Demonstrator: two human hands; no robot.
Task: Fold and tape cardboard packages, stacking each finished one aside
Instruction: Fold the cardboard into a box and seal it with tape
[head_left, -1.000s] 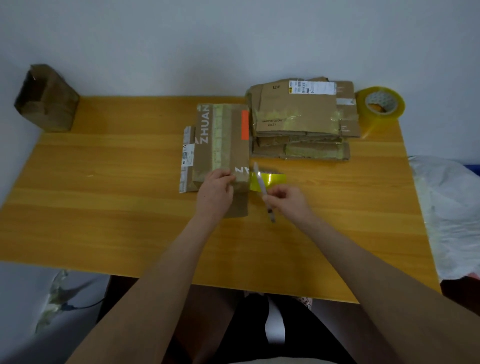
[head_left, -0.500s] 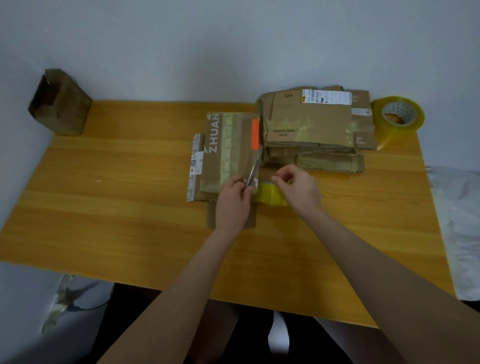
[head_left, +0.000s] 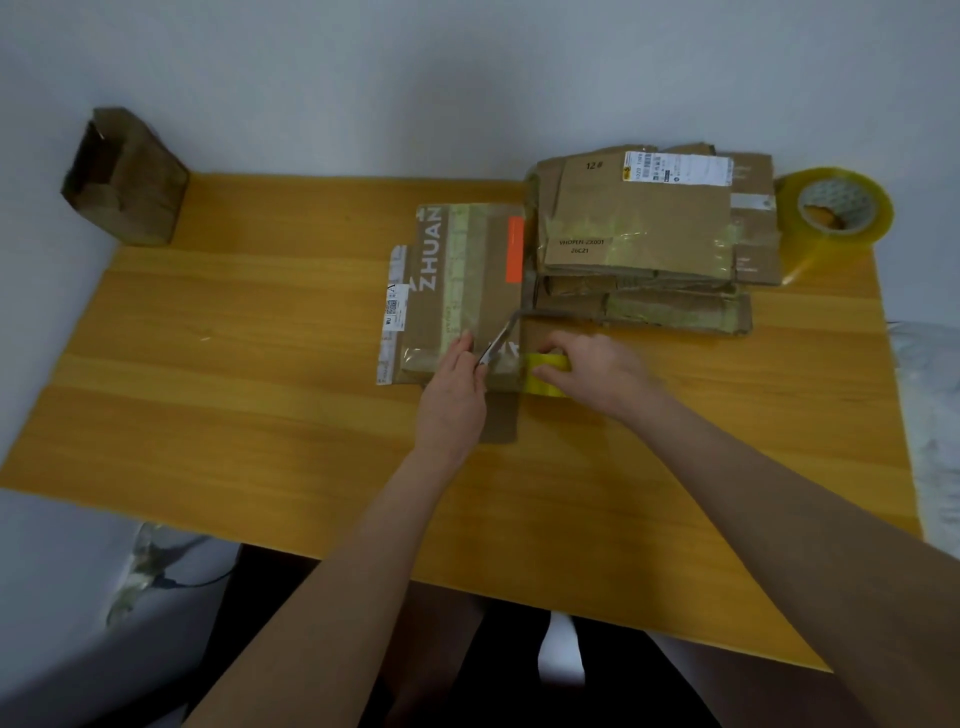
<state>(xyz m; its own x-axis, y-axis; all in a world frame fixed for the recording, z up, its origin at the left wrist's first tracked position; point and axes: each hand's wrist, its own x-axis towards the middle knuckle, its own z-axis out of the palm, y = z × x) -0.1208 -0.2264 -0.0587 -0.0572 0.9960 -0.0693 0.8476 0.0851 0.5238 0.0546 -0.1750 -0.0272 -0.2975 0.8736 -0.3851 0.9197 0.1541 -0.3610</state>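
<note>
The package lay on the counter, pointing away from you. Your left hand pinched a metal tool at its near end. Your right hand pinched the tape just beside it.

The wooden bench carries a stack of taped cardboard packages towards its far right. A flat package marked ZHUAN lies against the stack's left side. A yellow tape strip lies nearer than the stack's left end. A tape roll sits just right of the stack, and a brown paper bag stands well to its left.
</note>
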